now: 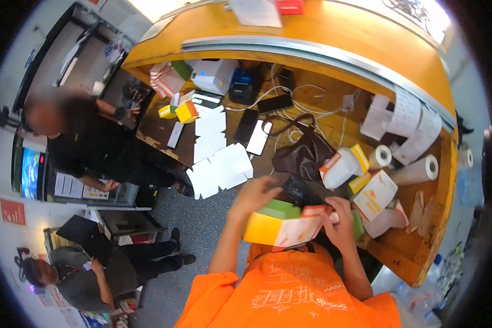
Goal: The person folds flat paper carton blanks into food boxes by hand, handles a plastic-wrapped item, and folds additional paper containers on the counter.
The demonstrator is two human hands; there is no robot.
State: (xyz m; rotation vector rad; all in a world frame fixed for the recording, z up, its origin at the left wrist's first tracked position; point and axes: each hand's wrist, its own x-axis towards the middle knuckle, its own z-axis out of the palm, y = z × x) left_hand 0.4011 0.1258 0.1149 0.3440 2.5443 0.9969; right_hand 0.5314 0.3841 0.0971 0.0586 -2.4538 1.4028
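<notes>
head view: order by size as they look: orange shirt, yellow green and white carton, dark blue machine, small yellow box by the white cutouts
1. orange shirt
2. yellow, green and white carton
3. dark blue machine
4. small yellow box

Shirt and carton are nearest the camera, so true sizes are less sure.

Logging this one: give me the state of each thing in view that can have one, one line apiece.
Left hand: open, fingers spread beside the carton
Right hand: holding the carton's right end
Carton: folded into box shape
White cardboard: unfolded, lying flat
Brown bag: slumped; open or closed, cannot tell
Paper strips: hanging, printed
Monitor: lit
</notes>
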